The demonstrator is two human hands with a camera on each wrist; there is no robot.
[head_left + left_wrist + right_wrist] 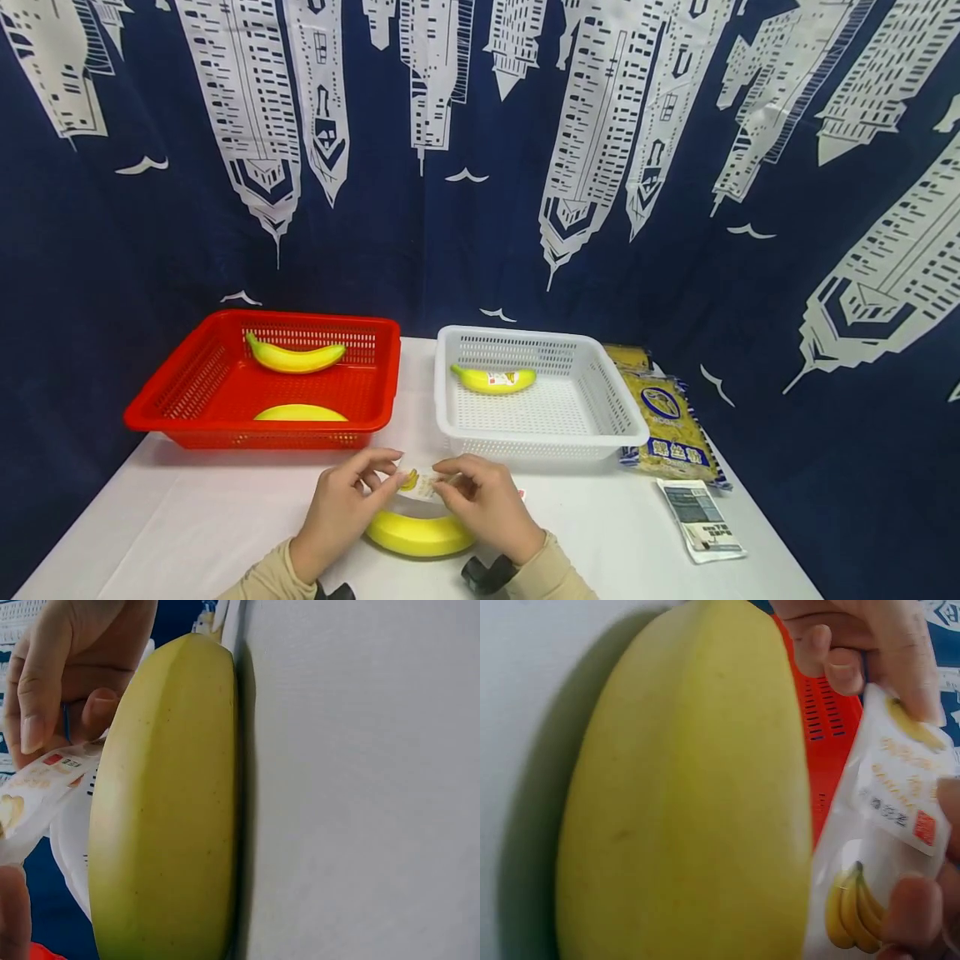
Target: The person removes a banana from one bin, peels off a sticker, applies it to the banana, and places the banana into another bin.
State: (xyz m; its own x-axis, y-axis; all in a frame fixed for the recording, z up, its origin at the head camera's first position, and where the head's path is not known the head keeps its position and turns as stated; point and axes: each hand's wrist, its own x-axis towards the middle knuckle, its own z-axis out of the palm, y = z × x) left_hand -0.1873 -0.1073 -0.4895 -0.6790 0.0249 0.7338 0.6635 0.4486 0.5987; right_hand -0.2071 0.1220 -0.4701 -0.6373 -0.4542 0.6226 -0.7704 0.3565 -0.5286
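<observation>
In the head view, my left hand and right hand hold up a strip of banana labels between them, each pinching one end. Printed bananas and a small red square show on the strip in the right wrist view, where it looks glossy and slightly bent. Just below it a yellow banana lies crosswise on the white table, untouched by the fingers. Seen from the left wrist, this banana fills the middle, and no label appears on the side facing that camera.
A red basket with two bananas stands at the back left. The white basket beside it contains one labelled banana. On the right lie yellow food packets and a small white-and-dark packet. A patterned navy curtain hangs behind.
</observation>
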